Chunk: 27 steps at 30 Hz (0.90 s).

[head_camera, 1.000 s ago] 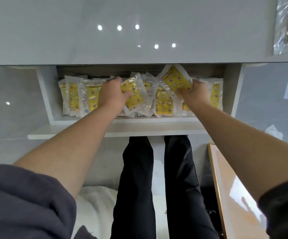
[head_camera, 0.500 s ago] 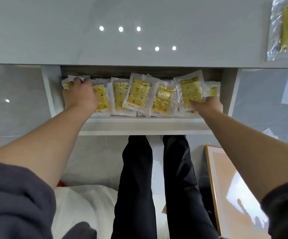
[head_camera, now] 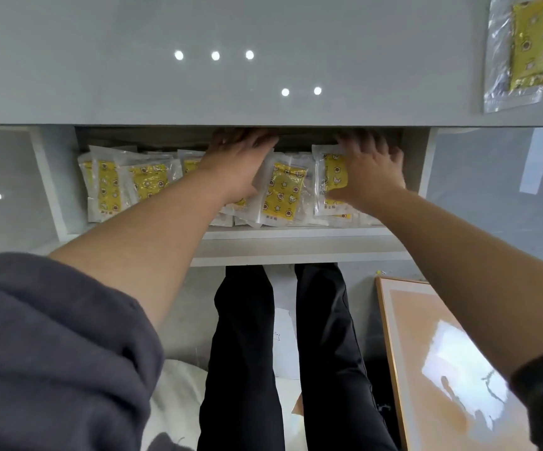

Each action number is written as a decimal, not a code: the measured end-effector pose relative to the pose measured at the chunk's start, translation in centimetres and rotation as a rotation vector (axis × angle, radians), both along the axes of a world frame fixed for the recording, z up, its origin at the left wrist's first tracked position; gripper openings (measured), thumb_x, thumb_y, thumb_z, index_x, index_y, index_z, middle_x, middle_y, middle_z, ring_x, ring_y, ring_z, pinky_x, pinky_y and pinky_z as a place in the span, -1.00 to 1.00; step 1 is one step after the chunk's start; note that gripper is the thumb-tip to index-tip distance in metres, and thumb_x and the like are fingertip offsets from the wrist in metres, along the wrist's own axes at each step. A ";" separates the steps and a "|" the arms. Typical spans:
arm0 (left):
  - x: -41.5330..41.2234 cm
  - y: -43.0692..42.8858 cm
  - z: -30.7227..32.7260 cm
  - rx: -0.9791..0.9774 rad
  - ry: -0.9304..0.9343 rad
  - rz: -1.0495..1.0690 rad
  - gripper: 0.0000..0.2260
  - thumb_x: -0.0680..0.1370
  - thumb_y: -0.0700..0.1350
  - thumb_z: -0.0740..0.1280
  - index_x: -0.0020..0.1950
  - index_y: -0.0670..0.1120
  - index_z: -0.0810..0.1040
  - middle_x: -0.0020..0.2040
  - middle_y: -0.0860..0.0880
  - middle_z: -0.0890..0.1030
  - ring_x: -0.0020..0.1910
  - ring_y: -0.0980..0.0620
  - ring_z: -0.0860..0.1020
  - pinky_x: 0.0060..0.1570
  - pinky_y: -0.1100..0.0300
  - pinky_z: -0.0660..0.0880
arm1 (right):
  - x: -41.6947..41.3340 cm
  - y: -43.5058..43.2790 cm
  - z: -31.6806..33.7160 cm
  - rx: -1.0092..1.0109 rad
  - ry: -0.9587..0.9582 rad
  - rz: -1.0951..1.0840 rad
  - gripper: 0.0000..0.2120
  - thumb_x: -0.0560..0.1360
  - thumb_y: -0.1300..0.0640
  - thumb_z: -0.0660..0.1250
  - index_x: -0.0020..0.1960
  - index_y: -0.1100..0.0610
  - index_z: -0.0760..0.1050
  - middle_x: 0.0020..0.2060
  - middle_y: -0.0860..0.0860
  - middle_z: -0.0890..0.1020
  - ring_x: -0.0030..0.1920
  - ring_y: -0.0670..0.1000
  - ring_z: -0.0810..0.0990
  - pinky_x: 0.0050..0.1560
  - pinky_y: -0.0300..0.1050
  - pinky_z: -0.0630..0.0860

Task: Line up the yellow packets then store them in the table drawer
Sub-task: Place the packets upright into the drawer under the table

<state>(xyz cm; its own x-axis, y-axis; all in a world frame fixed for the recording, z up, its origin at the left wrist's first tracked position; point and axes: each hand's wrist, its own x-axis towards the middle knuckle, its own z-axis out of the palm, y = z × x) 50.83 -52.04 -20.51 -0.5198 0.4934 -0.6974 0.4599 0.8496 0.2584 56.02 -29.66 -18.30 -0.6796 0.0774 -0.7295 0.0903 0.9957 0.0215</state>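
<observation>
The white table drawer (head_camera: 296,245) is pulled out below the grey tabletop and holds a row of several yellow packets (head_camera: 283,190) in clear wrappers. My left hand (head_camera: 237,164) lies flat on the packets in the middle of the row, fingers spread and reaching under the tabletop edge. My right hand (head_camera: 367,170) presses flat on the packets at the right end, fingers apart. Neither hand grips a packet. One more yellow packet (head_camera: 530,43) lies on the tabletop at the far right.
The grey glossy tabletop (head_camera: 231,60) overhangs the back of the drawer. My legs in black trousers (head_camera: 283,353) are below the drawer. A wooden framed panel (head_camera: 442,353) leans at lower right. White cloth (head_camera: 179,392) lies on the floor at lower left.
My left hand moved from the row's left end to the middle. My right hand moved up from the front right corner onto the right packets. Both now reach deeper into the drawer.
</observation>
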 end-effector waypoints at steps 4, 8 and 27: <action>0.4 -0.8 -0.2 -0.105 0.002 0.036 -0.11 0.38 0.06 0.51 0.55 -0.01 0.06 0.44 -0.11 0.30 0.42 -0.20 0.29 0.41 -0.18 0.19 | -1.3 -0.5 -1.6 -0.160 -0.121 0.121 0.01 0.34 -0.23 0.47 0.57 -0.09 -0.08 0.54 0.06 0.12 0.54 0.18 0.05 0.46 0.34 -0.05; 1.4 -1.5 0.5 -0.157 0.081 0.090 -0.27 0.38 0.09 0.50 0.45 -0.06 0.24 0.33 -0.11 0.43 0.32 -0.18 0.40 0.32 -0.13 0.24 | -1.2 0.0 -1.2 -0.157 -0.106 0.077 -0.18 0.35 -0.18 0.48 0.49 -0.06 0.19 0.43 0.05 0.32 0.42 0.17 0.28 0.39 0.22 0.19; -0.9 0.6 -0.5 -0.189 0.171 0.359 -0.86 0.60 -0.18 0.20 0.09 -0.14 0.51 0.01 -0.19 0.55 -0.10 -0.13 0.46 -0.19 0.14 0.31 | -1.4 -3.6 -2.0 -0.351 0.113 -0.097 -0.77 0.58 0.07 0.25 0.23 0.01 0.48 0.27 0.05 0.47 0.33 0.12 0.38 0.41 0.14 0.19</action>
